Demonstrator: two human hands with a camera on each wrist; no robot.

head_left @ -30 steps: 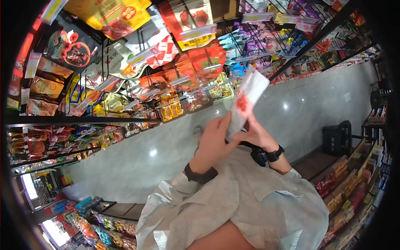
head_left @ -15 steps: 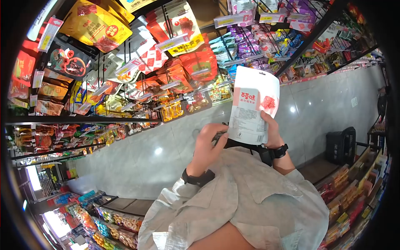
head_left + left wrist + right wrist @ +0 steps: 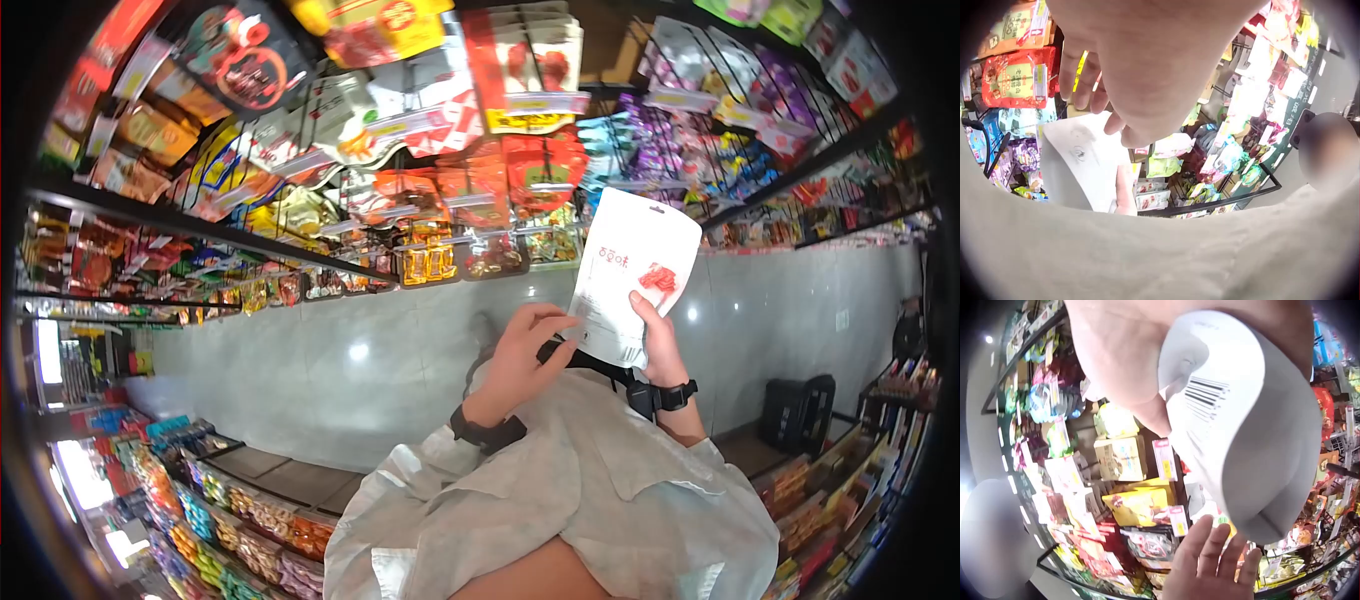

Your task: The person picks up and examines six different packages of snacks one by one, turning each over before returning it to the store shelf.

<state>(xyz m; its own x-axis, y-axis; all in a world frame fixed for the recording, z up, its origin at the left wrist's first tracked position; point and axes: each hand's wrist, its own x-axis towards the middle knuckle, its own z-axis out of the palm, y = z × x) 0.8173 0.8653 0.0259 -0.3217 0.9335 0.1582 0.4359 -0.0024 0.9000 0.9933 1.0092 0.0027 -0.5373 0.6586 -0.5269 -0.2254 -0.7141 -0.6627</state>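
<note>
A white snack pouch with a red food picture and a hang hole at its top stands upright before the person. The right hand grips its lower right edge, thumb across the printed face. Beside the lower left corner is the left hand, fingers loosely bent and fingertips right at the pouch's edge. In the left wrist view, the fingers of the left hand overlap the pouch. The right wrist view shows a barcode on the curved bottom of the pouch, with the left hand below it.
A rack of hanging snack packets with price tags runs along the far side, above a grey tiled floor. A black basket stands on the floor at right. More stocked shelves flank the person.
The pouch has turned from nearly edge-on to show its broad printed face. The left hand has drawn back from it to the left, while the right hand keeps its hold.
</note>
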